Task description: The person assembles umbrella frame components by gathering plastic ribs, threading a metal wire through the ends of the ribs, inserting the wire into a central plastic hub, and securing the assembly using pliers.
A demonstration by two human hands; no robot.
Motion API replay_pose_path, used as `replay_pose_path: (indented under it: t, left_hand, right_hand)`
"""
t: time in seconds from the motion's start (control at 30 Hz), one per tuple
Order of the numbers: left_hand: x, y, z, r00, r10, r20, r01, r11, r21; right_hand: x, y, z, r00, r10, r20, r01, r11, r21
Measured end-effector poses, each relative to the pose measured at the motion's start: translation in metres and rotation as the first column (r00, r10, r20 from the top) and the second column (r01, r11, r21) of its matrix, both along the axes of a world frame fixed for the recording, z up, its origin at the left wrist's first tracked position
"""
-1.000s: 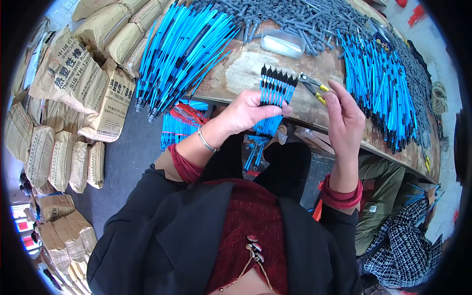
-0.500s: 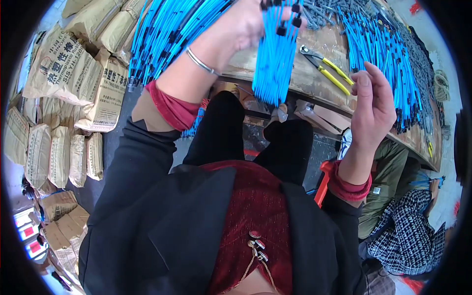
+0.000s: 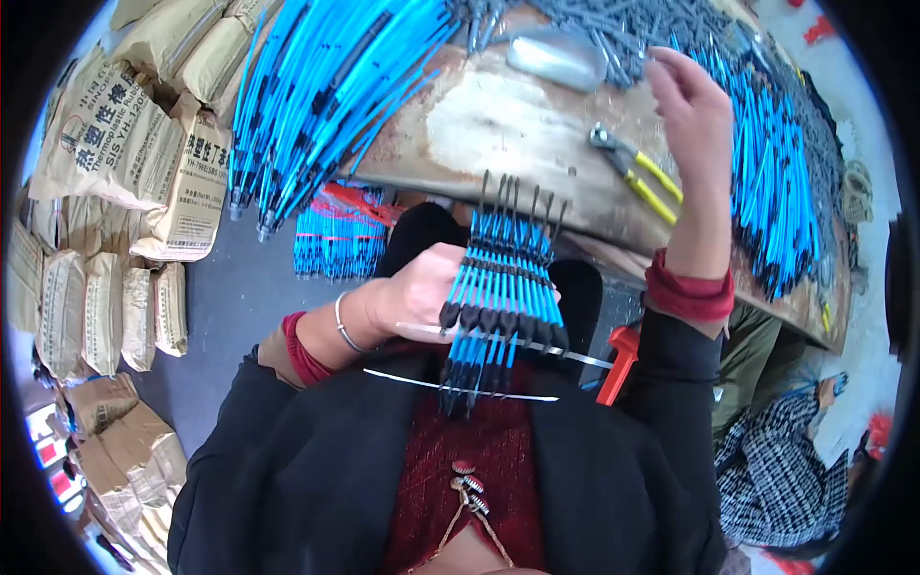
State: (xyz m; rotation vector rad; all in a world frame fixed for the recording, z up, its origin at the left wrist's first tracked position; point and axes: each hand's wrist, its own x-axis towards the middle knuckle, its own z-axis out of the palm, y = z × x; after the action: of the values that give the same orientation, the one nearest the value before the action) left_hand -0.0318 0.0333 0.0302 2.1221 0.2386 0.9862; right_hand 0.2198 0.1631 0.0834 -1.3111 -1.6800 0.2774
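Observation:
A row of thin blue rods (image 3: 508, 287) with black ends and black loop tips is spread in front of my chest. My left hand (image 3: 422, 292) is closed round the left side of this row. Two thin white strips (image 3: 398, 379) cross the rods near their lower ends. Over the right part of the table, my right hand (image 3: 695, 105) is raised with its fingers bent and apart, and I see nothing in it. Close to that hand lie grey pieces (image 3: 623, 34) and yellow-handled pliers (image 3: 652, 182).
Loose blue rods are piled at the left (image 3: 326, 77) and right (image 3: 771, 182) of the wooden table (image 3: 460, 125). A clear plastic item (image 3: 556, 59) lies there too. Tied blue bundles (image 3: 340, 235) are below, paper sacks (image 3: 115, 144) at left, an orange-red object (image 3: 621, 364) by my right arm.
My left hand has come back from over the table toward my chest; the rods it grips are now spread in a row. My right hand has moved forward and up over the table.

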Motion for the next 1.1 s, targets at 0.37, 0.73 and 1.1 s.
replay_pose_path:
  t: [0.37, 0.73, 1.1]
  left_hand:
    - [0.008, 0.019, -0.001, 0.994, -0.017, 0.105, 0.023, 0.998, -0.053]
    - [0.010, 0.012, 0.000, 0.999, -0.015, -0.048, 0.010, 0.994, -0.109]
    - [0.008, 0.009, -0.011, 0.996, -0.040, -0.079, 0.026, 0.986, -0.167]
  right_hand:
    - [-0.045, 0.130, -0.048, 0.453, 0.250, 0.856, 0.016, 0.958, -0.288]
    - [-0.037, 0.115, -0.055, 0.646, 0.083, 0.758, 0.057, 0.986, -0.156]
    - [0.008, -0.047, -0.035, 0.837, 0.232, 0.496, -0.144, 0.967, -0.209]
